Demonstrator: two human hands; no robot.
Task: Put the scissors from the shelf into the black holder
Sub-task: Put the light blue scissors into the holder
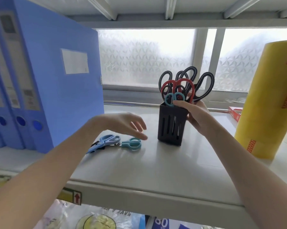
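A black slotted holder (170, 128) stands upright on the grey shelf (139, 167). Several scissors stick out of it handles up: small teal scissors (169, 99) in front, red scissors (184, 82) and black scissors (205, 83) behind. My right hand (197, 116) grips the holder's upper right side, and its thumb lies along the rim against the teal handles. Left of the holder, light blue scissors (107, 141) and teal scissors (133, 143) lie flat on the shelf. My left hand (123, 123) hovers just above them with spread fingers, holding nothing.
Blue file boxes (56, 83) stand upright at the left of the shelf. A tall yellow roll (268, 100) stands at the right, with a red box (235, 112) lying behind it. A frosted window is at the back. The shelf's front edge is near me.
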